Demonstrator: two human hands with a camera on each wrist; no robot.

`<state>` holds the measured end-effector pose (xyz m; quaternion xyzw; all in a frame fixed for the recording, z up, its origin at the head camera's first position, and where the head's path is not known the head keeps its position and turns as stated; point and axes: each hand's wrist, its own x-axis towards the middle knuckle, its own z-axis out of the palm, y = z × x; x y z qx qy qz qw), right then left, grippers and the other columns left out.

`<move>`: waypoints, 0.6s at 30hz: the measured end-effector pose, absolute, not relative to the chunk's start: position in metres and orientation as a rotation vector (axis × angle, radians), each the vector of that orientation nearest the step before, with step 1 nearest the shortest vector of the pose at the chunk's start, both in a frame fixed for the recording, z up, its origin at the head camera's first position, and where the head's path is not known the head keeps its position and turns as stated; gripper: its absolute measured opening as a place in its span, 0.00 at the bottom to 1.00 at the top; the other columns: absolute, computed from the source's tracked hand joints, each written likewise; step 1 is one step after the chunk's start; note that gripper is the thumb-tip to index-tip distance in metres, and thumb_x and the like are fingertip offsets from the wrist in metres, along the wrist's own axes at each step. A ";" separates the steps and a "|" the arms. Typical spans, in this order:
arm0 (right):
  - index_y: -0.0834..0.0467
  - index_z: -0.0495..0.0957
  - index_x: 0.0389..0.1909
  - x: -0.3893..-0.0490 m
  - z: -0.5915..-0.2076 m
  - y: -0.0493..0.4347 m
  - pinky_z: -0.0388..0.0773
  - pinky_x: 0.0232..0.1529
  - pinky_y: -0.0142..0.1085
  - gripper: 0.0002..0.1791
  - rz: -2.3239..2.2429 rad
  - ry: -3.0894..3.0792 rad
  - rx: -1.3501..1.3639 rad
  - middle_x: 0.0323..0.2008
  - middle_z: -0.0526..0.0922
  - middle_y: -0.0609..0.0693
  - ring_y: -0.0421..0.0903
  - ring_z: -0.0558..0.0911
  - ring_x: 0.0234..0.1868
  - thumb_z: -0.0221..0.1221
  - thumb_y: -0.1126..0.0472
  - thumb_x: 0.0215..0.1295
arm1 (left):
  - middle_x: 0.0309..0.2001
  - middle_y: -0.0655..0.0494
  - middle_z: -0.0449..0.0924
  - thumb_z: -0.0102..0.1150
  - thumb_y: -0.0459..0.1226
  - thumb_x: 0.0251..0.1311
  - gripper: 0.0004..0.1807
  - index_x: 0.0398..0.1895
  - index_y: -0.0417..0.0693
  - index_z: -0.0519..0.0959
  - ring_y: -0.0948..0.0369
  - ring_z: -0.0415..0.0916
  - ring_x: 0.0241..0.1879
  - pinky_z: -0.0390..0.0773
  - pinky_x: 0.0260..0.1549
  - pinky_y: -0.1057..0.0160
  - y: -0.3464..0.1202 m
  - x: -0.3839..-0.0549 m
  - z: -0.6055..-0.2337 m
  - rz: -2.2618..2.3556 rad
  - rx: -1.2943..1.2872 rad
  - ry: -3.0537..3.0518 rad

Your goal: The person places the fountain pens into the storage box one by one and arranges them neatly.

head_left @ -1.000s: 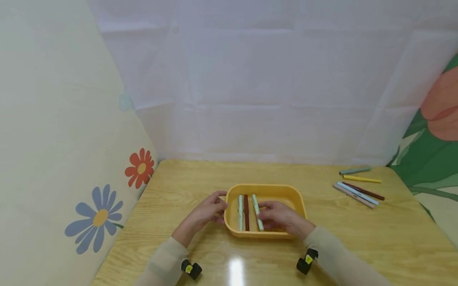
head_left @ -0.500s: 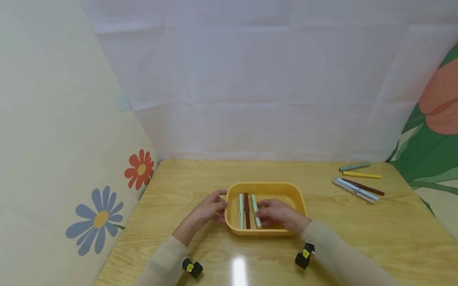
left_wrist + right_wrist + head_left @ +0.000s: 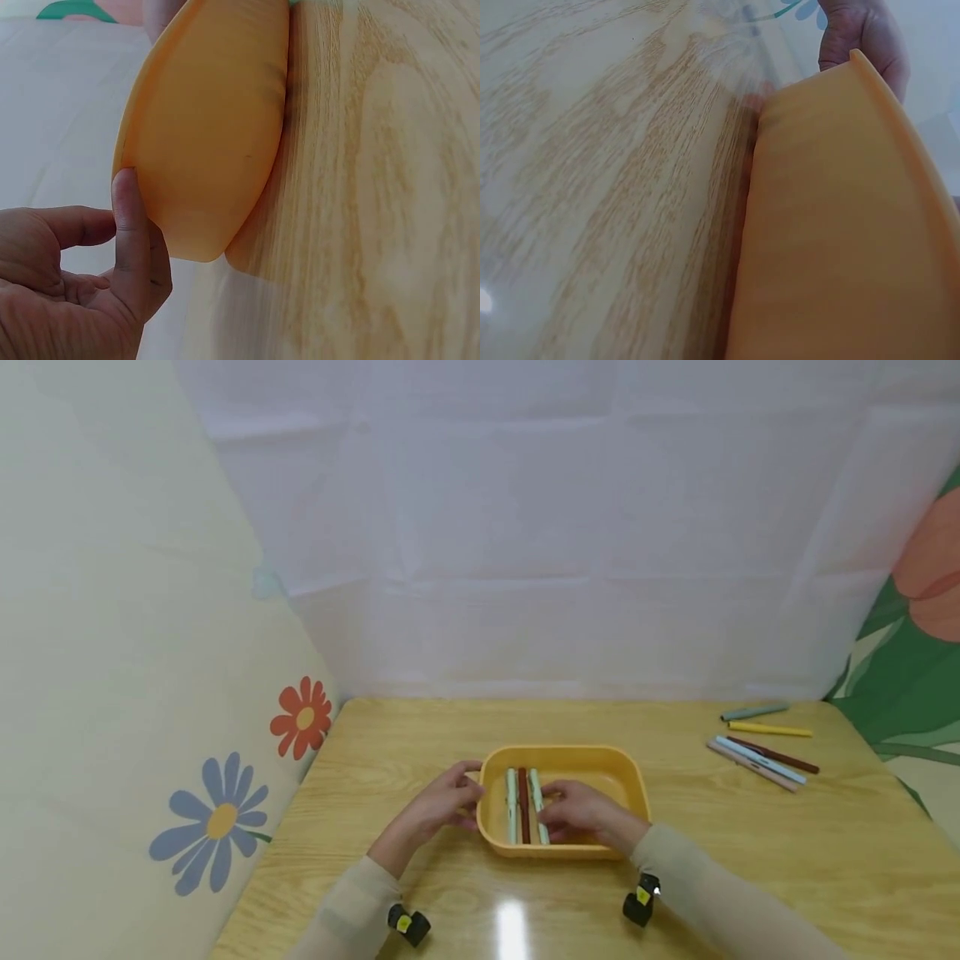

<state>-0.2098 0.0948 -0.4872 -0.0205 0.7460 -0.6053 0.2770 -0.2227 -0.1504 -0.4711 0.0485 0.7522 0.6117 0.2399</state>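
Observation:
A yellow tray [image 3: 566,852] holds two pale green pens and a dark red pen [image 3: 523,806], lined up side by side in its left part. The leftmost is a green pen [image 3: 512,806]. My left hand [image 3: 438,803] holds the tray's left end; in the left wrist view, thumb and fingers of that hand [image 3: 90,262] meet at the rim. Inside the tray, my right hand [image 3: 588,814] has its fingers on the right-hand green pen [image 3: 537,797], close beside the red one. The right wrist view shows mostly the tray's outer wall [image 3: 840,217], which hides the right fingers.
At the table's back right lie more pens: a grey-green pen [image 3: 753,712], a yellow pen [image 3: 770,729], and a group with a dark red pen [image 3: 795,762], a light blue pen [image 3: 780,772] and a pinkish pen [image 3: 738,760]. A white sheet [image 3: 525,527] hangs behind the table.
The right-hand green pen has shifted left toward the red pen and stands straighter, my right hand going with it. My left hand stays at the tray's end. The head view has shifted slightly.

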 end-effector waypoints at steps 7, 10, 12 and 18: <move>0.69 0.62 0.61 -0.209 -0.485 0.095 0.82 0.30 0.38 0.32 -1.576 2.064 -0.066 0.33 0.79 0.59 0.46 0.80 0.25 0.61 0.67 0.57 | 0.44 0.38 0.68 0.49 0.35 0.64 0.28 0.67 0.45 0.58 0.53 0.74 0.35 0.82 0.28 0.59 -0.148 -0.222 -0.469 1.686 0.128 2.072; 0.70 0.62 0.61 -0.207 -0.486 0.095 0.82 0.29 0.38 0.31 -1.588 2.065 -0.091 0.30 0.79 0.59 0.46 0.80 0.24 0.60 0.69 0.56 | 0.44 0.38 0.69 0.49 0.35 0.64 0.28 0.67 0.44 0.58 0.54 0.74 0.34 0.82 0.28 0.59 -0.148 -0.221 -0.470 1.690 0.123 2.064; 0.71 0.61 0.61 -0.206 -0.487 0.094 0.83 0.29 0.38 0.31 -1.599 2.063 -0.106 0.28 0.79 0.58 0.45 0.79 0.23 0.59 0.71 0.56 | 0.43 0.38 0.69 0.49 0.35 0.64 0.28 0.67 0.44 0.58 0.55 0.74 0.33 0.82 0.28 0.59 -0.149 -0.222 -0.471 1.687 0.127 2.063; 0.70 0.62 0.60 -0.206 -0.485 0.093 0.82 0.29 0.38 0.30 -1.584 2.082 -0.085 0.30 0.79 0.59 0.46 0.80 0.24 0.59 0.70 0.56 | 0.43 0.38 0.69 0.49 0.35 0.64 0.27 0.67 0.45 0.58 0.56 0.74 0.32 0.82 0.28 0.59 -0.150 -0.222 -0.471 1.697 0.143 2.058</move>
